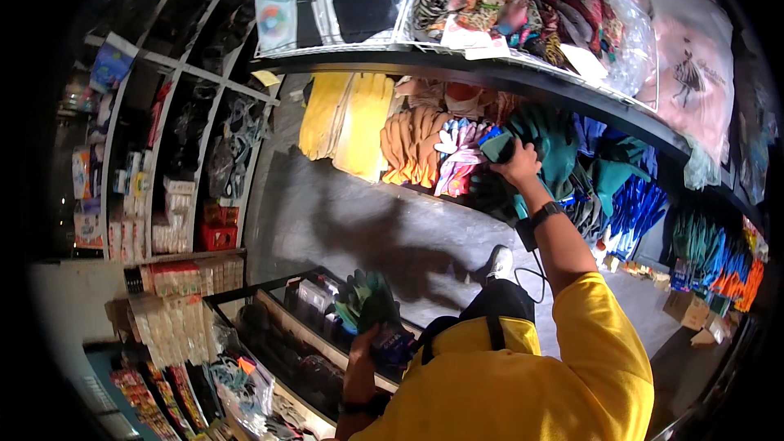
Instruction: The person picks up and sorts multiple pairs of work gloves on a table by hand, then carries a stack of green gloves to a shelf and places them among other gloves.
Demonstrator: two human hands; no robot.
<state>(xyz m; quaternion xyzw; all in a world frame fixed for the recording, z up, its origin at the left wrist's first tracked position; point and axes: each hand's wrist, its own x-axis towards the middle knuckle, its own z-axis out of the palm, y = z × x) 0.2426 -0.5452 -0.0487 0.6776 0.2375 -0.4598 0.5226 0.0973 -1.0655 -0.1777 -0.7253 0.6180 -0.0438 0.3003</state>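
Note:
Low at the lower middle, my left hand (365,345) is closed on a bundle of green gloves (369,300) with a dark blue part beside the palm. My right hand (520,167) reaches forward to the lower shelf, its fingers closed on a dark green glove (496,147) with a bit of blue at its edge. Around that hand hang dark green gloves (551,147). Just left of it are white-and-pink patterned gloves (459,155), then brown gloves (408,143) and yellow work gloves (347,124).
Above the gloves juts a shelf edge (482,73) bearing a wire basket of patterned cloth (490,0). Blue gloves (637,211) hang to the right. Behind my left hand stands a low open bin (273,314). White shelving (216,82) lines the left over a grey floor (327,212).

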